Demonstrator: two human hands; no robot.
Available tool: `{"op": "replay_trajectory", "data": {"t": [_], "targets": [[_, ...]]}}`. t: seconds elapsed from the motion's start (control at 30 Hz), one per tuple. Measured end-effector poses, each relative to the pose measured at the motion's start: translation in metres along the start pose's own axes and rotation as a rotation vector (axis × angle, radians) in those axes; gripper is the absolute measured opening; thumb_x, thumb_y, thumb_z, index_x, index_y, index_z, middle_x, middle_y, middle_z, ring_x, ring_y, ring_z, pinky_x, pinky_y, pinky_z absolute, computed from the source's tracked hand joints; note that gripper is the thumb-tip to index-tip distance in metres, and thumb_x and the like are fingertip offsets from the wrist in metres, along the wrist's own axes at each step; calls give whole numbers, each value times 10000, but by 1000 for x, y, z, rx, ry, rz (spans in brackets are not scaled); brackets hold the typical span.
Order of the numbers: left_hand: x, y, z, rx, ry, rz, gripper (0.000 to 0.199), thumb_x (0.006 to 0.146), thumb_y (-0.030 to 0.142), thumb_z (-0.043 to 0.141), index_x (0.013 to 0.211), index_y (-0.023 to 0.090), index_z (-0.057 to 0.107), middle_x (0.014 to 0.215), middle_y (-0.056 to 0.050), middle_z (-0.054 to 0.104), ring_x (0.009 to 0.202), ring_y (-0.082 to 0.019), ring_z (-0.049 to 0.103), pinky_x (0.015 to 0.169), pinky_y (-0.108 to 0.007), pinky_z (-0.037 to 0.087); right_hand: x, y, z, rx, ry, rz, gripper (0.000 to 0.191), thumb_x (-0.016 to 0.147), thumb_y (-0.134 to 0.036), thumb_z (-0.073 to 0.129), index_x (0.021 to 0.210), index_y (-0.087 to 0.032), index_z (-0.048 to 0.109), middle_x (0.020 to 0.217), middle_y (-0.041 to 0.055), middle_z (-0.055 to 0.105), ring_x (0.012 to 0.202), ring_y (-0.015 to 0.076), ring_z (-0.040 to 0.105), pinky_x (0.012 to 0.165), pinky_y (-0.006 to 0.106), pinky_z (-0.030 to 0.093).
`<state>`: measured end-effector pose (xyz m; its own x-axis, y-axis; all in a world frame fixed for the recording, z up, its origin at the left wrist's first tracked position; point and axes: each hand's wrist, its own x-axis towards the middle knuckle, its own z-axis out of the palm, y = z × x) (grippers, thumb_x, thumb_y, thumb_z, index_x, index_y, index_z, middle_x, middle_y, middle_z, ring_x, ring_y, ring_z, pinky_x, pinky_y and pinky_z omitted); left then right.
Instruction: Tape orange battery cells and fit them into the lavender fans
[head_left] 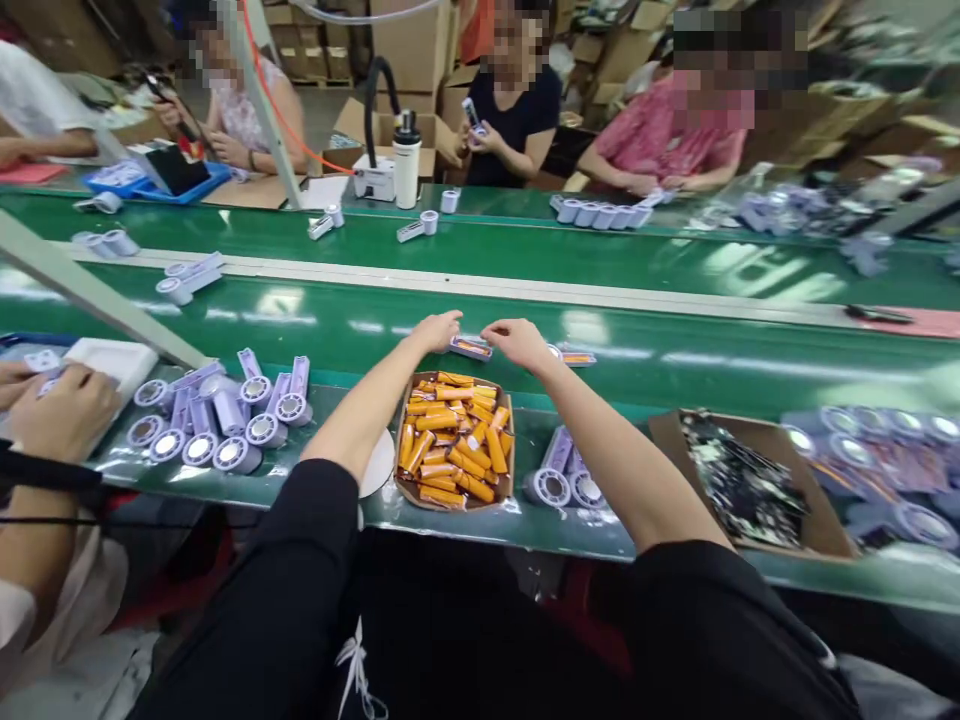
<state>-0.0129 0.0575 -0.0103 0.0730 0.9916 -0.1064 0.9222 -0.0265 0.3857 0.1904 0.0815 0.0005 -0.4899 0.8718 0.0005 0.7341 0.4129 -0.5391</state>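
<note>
Over the green belt, my left hand [437,331] is closed around the near-left end of a lilac plastic housing [471,348]. An orange strip shows inside its open handle; the end under my fingers is hidden. My right hand [517,342] is just to the right, thumb and fingers pinched close above the handle's other end. Whatever sits between those fingertips is too small to make out. By my right wrist lies a second lilac housing [576,358] with orange inside. Below my hands stands a cardboard box [400,478] heaped with orange-wrapped cylindrical cells [457,440].
Lilac housings [225,415] are piled at left beside a co-worker's hands [67,410]. Two more housings [559,480] lie under my right forearm. A box of dark flat parts [739,480] stands to the right. Across the metal rail [450,280], several people work.
</note>
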Motion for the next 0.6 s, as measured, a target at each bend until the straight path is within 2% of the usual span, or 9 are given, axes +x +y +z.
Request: {"op": "replay_trajectory", "data": {"t": [0.07, 0.1, 0.13, 0.2, 0.3, 0.37, 0.43, 0.5, 0.6], "targets": [[-32, -10, -3, -24, 37, 83, 637, 1055, 259, 554, 1681, 171, 477, 1719, -151, 516, 1544, -261, 538, 1311, -411, 378, -40, 5, -10, 55, 0, -33, 302, 998, -339, 657, 1129, -185, 880, 1121, 82, 877, 1001, 239, 798, 924, 331, 604], [-58, -19, 0, -34, 68, 117, 660, 1052, 271, 554, 1694, 160, 447, 1742, -146, 485, 1576, -259, 495, 1347, -429, 327, -65, 8, -14, 101, -4, -58, 302, 997, -353, 661, 1143, -199, 877, 1130, 73, 876, 1007, 242, 801, 943, 346, 612], [-91, -30, 4, -53, 116, 172, 637, 1054, 295, 549, 1673, 161, 477, 1727, -138, 509, 1584, -270, 480, 1373, -465, 281, -93, 11, -16, 156, -5, -82, 305, 994, -370, 667, 1151, -210, 873, 1132, 71, 876, 1011, 246, 806, 955, 362, 620], [-172, -58, 19, -76, 152, 184, 569, 1065, 421, 555, 1586, 196, 588, 1615, -126, 631, 1508, -293, 555, 1334, -483, 363, -153, 17, -16, 274, 2, -109, 317, 1001, -412, 662, 1145, -221, 870, 1131, 77, 876, 1010, 256, 817, 951, 384, 638], [-290, -101, 45, 47, -57, 213, 750, 900, 559, 777, 1572, 264, 619, 1639, -108, 612, 1585, -384, 460, 1349, -554, 326, -233, 17, -7, 423, -32, -110, 332, 1020, -487, 669, 1096, -235, 873, 1057, 80, 882, 945, 250, 836, 866, 363, 662], [-340, -121, 56, 137, -156, 136, 895, 858, 525, 816, 1667, 288, 516, 1726, -107, 515, 1649, -426, 352, 1346, -610, 290, -266, 5, 3, 522, -78, -135, 332, 1031, -503, 682, 1080, -234, 870, 1008, 84, 883, 901, 240, 843, 825, 342, 667], [-357, -131, 57, 178, -211, 61, 908, 890, 451, 782, 1718, 315, 435, 1755, -103, 476, 1672, -424, 309, 1324, -628, 297, -279, -15, 15, 589, -114, -184, 311, 1044, -486, 687, 1086, -234, 863, 1003, 83, 884, 893, 230, 846, 827, 330, 663], [-351, -134, 50, 178, -224, 9, 826, 916, 400, 754, 1692, 350, 474, 1710, -102, 538, 1642, -422, 360, 1290, -649, 320, -278, -36, 29, 609, -145, -238, 281, 1053, -457, 682, 1089, -241, 859, 1015, 75, 884, 907, 225, 843, 849, 329, 652], [-335, -126, 33, 117, -116, -26, 693, 917, 435, 777, 1580, 320, 611, 1586, -134, 656, 1522, -431, 484, 1245, -646, 379, -269, -63, 49, 624, -199, -250, 285, 1047, -458, 680, 1105, -237, 850, 1042, 76, 879, 906, 223, 829, 834, 325, 635]]}}
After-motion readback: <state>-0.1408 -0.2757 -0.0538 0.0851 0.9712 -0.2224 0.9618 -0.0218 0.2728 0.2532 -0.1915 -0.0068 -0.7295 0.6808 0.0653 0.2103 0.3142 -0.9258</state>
